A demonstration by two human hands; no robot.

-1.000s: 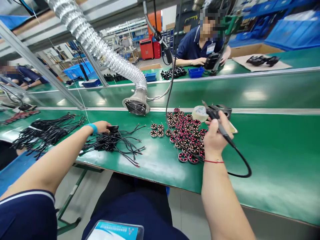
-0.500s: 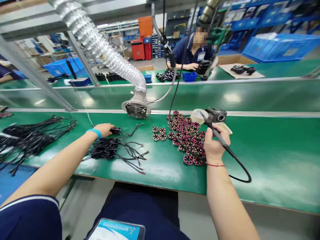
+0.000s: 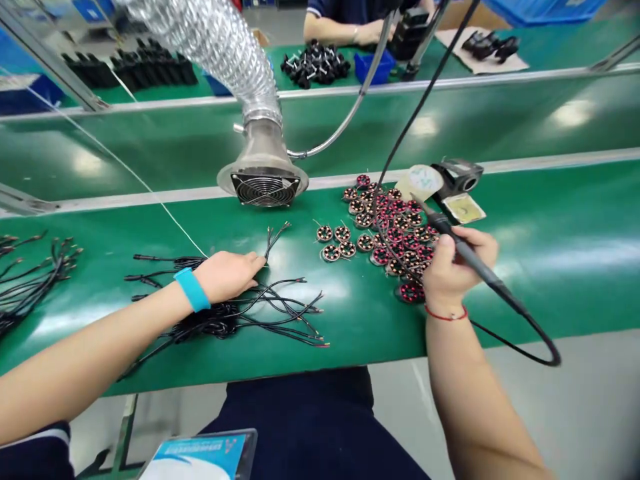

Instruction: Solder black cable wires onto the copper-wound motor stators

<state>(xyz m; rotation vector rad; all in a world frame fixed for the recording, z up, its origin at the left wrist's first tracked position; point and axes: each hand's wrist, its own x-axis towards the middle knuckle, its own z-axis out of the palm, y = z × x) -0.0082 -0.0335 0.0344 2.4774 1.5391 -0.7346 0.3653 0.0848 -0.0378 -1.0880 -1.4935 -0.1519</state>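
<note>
My left hand [image 3: 233,275], with a blue band at the wrist, reaches over a bundle of black cables [image 3: 213,323]. Its fingers are closed on a black cable [image 3: 270,248], whose bare wire ends stick out past the fingertips. In my right hand [image 3: 457,267] is a soldering iron [image 3: 477,263], tip pointing up and to the left. Below and left of that tip lies a crowd of small round motor stators [image 3: 395,233] with copper and pink windings. Several copper stators [image 3: 331,253] sit apart, between the crowd and the cables.
A fume extractor fan [image 3: 265,190] hangs over the table from a foil duct. Behind the stators stand a roll of tape [image 3: 424,181], a soldering iron stand [image 3: 457,175] and a yellow sponge [image 3: 465,208]. More cables [image 3: 37,283] lie far left. A co-worker's arm [image 3: 335,30] shows across the divider.
The view has tipped downward and come closer. My left hand has moved right along the cable bundle, toward the wire ends. My right hand still holds the soldering iron near the stators.
</note>
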